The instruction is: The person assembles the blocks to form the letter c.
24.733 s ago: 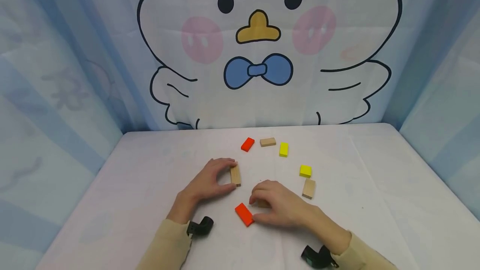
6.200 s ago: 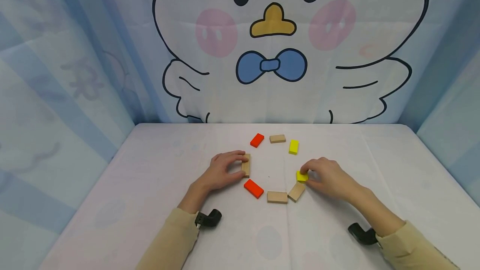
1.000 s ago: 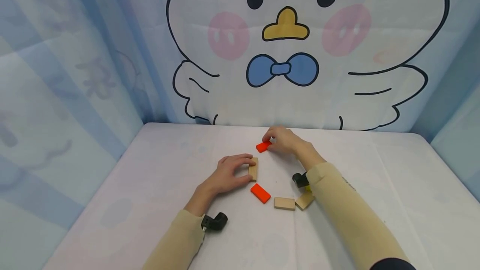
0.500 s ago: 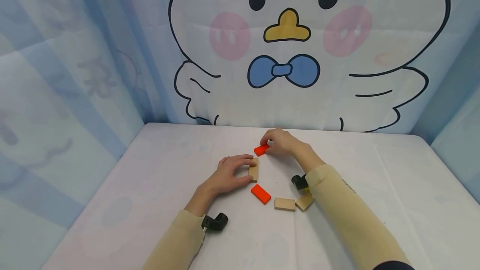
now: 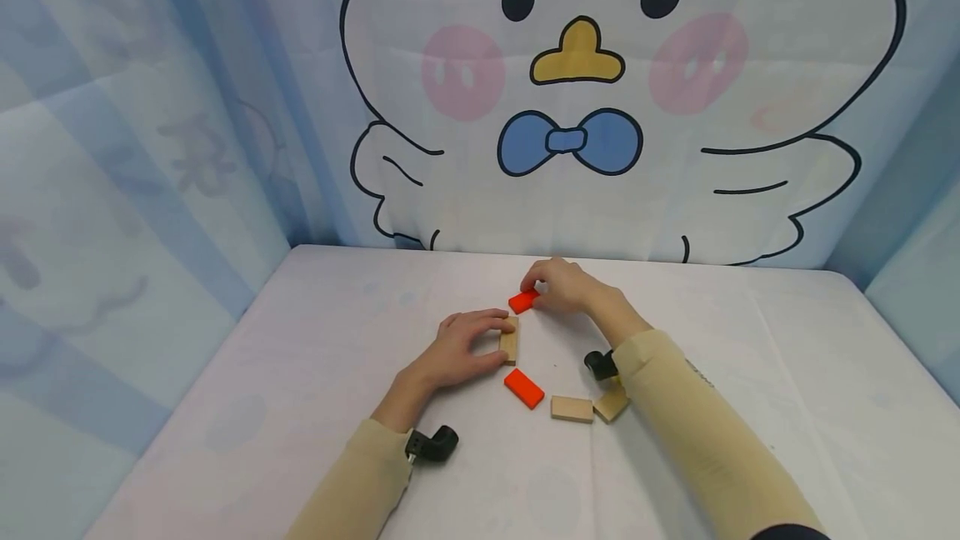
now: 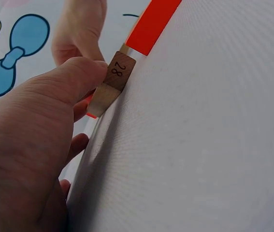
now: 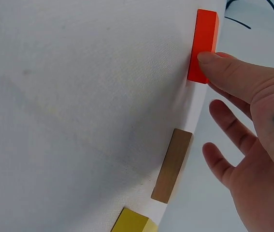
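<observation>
My left hand (image 5: pixel 456 350) holds a plain wooden block (image 5: pixel 509 347) by its two ends, thumb at the near end; the left wrist view shows that end marked 28 (image 6: pixel 119 70). Just beyond it, my right hand (image 5: pixel 570 287) pinches a red block (image 5: pixel 521 301) between thumb and fingers, close to the wooden block's far end. In the right wrist view the thumb (image 7: pixel 228 72) lies on this red block's side. Another red block (image 5: pixel 524 388) lies slantwise on the near side of the left hand's block.
Two wooden blocks, one lengthwise (image 5: pixel 572 409) and one slanted (image 5: pixel 612 402), lie at the near right of the curve. My right sleeve (image 5: pixel 697 415) covers part of that side. The right wrist view shows another wooden block (image 7: pixel 172 166) and a yellow block (image 7: pixel 131 221).
Since several seconds ago, my right hand has left the near yellow block for the far red one. In the last second it has shifted that red block slightly left and nearer. The left hand stays put.
</observation>
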### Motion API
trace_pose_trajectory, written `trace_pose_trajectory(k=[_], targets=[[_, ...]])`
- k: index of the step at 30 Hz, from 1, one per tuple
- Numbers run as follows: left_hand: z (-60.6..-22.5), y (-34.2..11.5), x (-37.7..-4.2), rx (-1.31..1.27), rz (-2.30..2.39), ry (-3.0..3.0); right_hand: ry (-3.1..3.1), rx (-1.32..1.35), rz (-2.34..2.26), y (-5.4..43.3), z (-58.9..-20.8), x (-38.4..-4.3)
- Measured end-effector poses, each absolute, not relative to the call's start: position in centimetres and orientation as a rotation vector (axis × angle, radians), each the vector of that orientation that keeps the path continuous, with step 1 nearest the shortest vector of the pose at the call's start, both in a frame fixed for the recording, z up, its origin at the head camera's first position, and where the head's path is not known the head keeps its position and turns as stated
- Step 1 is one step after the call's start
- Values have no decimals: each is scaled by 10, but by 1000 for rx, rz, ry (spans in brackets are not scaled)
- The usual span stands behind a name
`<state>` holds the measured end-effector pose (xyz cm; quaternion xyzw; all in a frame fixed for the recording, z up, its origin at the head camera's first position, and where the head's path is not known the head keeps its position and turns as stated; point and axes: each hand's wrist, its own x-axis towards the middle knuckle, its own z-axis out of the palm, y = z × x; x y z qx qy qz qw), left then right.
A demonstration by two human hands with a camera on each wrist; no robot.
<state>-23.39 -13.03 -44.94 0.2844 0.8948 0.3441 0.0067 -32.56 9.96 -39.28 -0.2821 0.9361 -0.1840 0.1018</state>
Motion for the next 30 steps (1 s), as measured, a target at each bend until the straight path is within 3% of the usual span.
trace_pose_trajectory(k=[21, 30], targets=[[-448, -130, -233, 876, 1052, 2807, 2751, -887, -524, 99, -390, -328], [-449, -130, -233, 863, 1046, 2811, 2755, -781, -610, 116, -387, -328]])
